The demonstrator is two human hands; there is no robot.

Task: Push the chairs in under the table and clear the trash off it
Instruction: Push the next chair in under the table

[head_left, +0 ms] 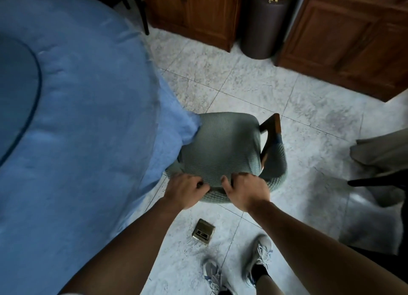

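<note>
A chair (220, 149) with a grey-green fabric cover stands beside the round table (72, 109), which is draped in a blue cloth. The chair's front touches the hanging cloth, and a dark wooden leg shows at its right. My left hand (185, 192) grips the top of the chair's back, fingers curled over the edge. Just to its right, my right hand (245, 192) grips the same top edge. No trash shows on the visible part of the table.
A small brass floor box (203, 231) lies on the tiles by my shoes (258, 254). Wooden cabinets (344, 40) and a dark cylindrical bin (263, 23) line the far wall. Another covered chair (382, 153) sits at the right edge.
</note>
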